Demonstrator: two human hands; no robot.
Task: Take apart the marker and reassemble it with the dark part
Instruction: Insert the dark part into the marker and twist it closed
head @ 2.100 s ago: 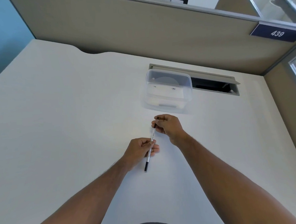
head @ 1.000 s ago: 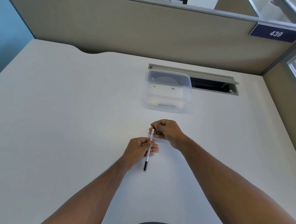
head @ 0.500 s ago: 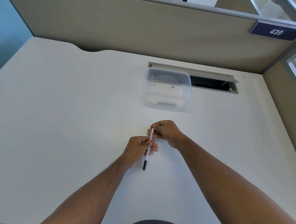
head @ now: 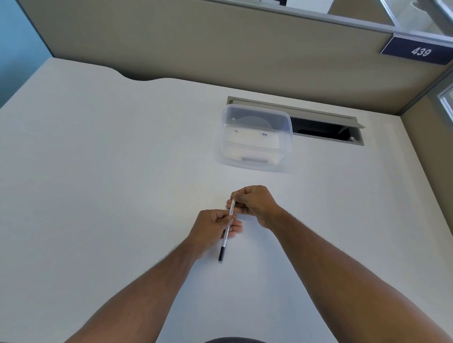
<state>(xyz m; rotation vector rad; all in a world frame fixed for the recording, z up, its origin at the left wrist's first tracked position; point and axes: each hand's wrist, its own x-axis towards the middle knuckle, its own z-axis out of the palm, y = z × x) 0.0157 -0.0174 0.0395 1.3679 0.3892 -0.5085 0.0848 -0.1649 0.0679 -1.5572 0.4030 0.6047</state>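
Two bare hands hold a thin white marker (head: 228, 225) above the middle of a white desk (head: 89, 178). The left hand (head: 212, 231) is closed around the barrel's middle. The right hand (head: 253, 202) is closed on the far end, at 12 o'clock. The dark tip section (head: 221, 254) points toward 6 o'clock, free of both hands. A clear plastic container (head: 255, 139) sits well apart at 12 o'clock.

The barrel is slim and smooth, so a hard pull could let a loosened piece slip free and roll across the desk. Twisting off-axis could jam the joint.

Compared with two seconds ago, the right hand sits closer to the left, covering more of the far end.
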